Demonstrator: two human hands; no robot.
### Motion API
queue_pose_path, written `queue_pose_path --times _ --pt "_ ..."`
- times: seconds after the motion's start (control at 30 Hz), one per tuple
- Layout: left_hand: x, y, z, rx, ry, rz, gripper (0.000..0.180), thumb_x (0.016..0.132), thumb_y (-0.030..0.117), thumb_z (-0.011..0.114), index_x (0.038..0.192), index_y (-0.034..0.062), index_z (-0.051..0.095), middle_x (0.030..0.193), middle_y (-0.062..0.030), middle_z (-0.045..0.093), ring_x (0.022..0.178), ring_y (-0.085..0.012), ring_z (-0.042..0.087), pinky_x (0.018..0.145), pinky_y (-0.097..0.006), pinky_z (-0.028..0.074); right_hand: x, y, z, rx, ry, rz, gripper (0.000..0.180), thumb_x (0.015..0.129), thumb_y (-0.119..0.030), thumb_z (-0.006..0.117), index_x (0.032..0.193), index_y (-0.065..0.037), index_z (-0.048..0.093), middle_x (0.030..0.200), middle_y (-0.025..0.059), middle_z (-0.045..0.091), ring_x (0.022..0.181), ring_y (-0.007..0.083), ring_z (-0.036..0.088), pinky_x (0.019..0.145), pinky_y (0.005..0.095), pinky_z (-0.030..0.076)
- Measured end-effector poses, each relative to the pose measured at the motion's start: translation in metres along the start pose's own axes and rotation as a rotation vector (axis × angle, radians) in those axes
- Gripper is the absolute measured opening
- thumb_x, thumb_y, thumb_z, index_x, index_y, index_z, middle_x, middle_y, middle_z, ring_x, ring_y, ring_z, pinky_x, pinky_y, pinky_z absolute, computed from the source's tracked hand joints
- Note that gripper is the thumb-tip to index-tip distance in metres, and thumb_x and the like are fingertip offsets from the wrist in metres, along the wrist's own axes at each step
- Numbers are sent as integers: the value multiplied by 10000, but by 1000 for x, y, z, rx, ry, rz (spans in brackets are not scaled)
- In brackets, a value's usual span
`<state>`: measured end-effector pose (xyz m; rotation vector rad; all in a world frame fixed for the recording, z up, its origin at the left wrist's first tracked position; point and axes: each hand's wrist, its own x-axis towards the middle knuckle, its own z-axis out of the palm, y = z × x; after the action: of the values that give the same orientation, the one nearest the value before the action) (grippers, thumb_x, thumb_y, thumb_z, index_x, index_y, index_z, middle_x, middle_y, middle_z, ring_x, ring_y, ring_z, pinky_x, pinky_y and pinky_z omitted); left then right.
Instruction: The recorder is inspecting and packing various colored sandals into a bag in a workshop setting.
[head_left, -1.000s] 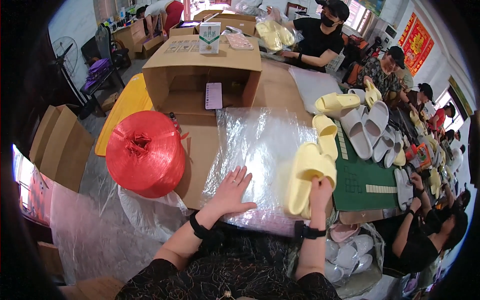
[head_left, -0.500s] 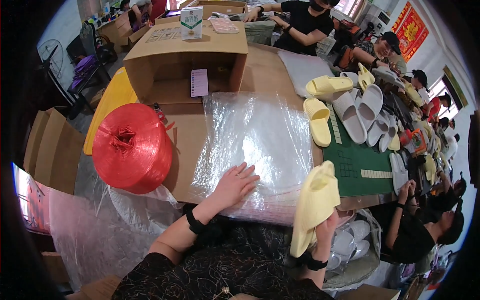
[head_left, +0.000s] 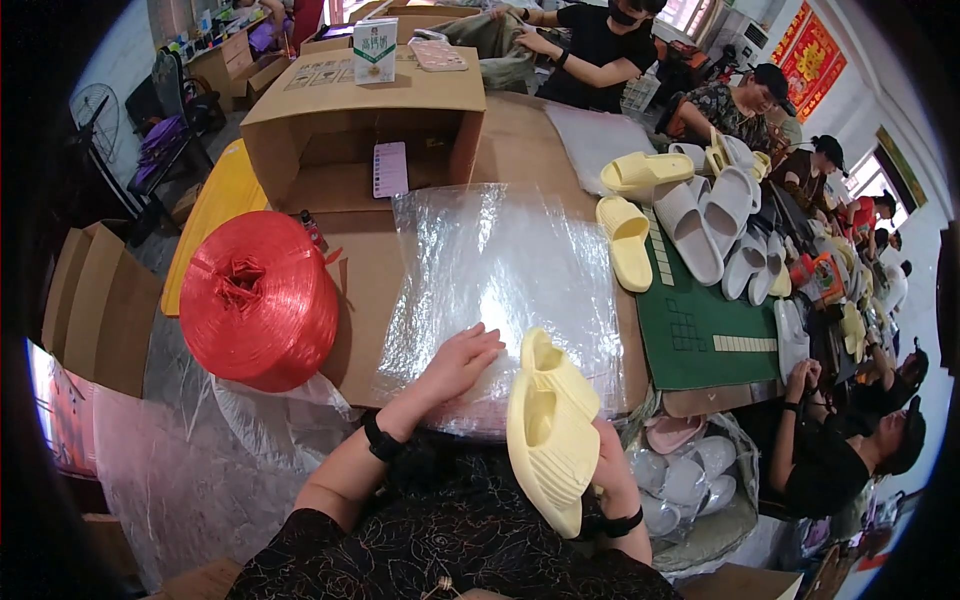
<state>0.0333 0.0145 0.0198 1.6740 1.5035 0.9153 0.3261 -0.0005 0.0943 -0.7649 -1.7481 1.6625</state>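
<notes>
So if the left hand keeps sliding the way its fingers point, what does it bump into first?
The left hand lies flat on the clear plastic bag, fingers pointing right and slightly away. The line looks free across the bag; probably the green mat comes next.

Our bare forearms rising from the lower edge of the frame, our left hand [head_left: 462, 362] with a black band at the wrist, our right hand [head_left: 612, 472] likewise banded, our dark top patterned with fine pale swirls

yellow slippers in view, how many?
4 clearly: a stacked pair held in the right hand, one beside the green mat, one beyond it. More may hide in the pile.
</notes>
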Motion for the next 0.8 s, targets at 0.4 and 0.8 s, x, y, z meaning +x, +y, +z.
queue_pose_path --times 0.4,0.8 --pt "-9 60 -20 122 50 176 375 1029 233 457 1364 131 592 1501 -132 472 1402 -339 407 1169 -422 307 21 6 7 -932 160 20 269 865 -202 655 766 21 541 751 204 565 712 408 580 646 492 475" --pt "-41 103 -20 193 -166 525 415 1023 287 458 1404 148 549 1574 -45 379 1485 -323 263 1217 -496 195 144 48 16 -987 368 98 277 920 -258 621 943 7 545 883 231 581 847 422 587 727 505 467"
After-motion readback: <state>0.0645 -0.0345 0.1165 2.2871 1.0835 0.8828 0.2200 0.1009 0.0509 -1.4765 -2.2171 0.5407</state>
